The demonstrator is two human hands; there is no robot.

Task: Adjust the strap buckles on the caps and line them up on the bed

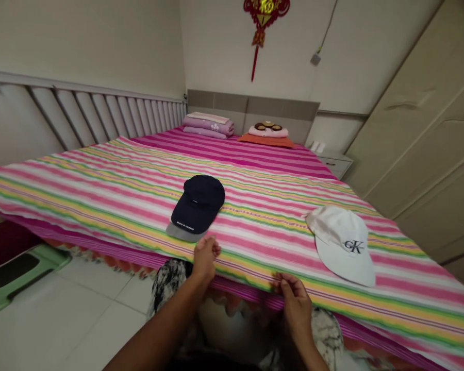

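Observation:
A navy baseball cap [198, 207] lies on the striped bedsheet [255, 226], brim toward me. To its right, a white cap [344, 243] with dark letters rests near the bed's edge. My left hand [204, 256] is at the bed's near edge just below the navy cap's brim, fingers curled against the sheet. At the same edge, between the two caps, my right hand [294, 299] has its fingers bent and pinched on the sheet's border.
Folded purple bedding [209, 125] and an orange pillow with a plush toy [268, 135] sit at the headboard. A nightstand [334, 161] and wardrobe doors [429, 144] stand right. A green stool [19, 273] is on the tiled floor at left.

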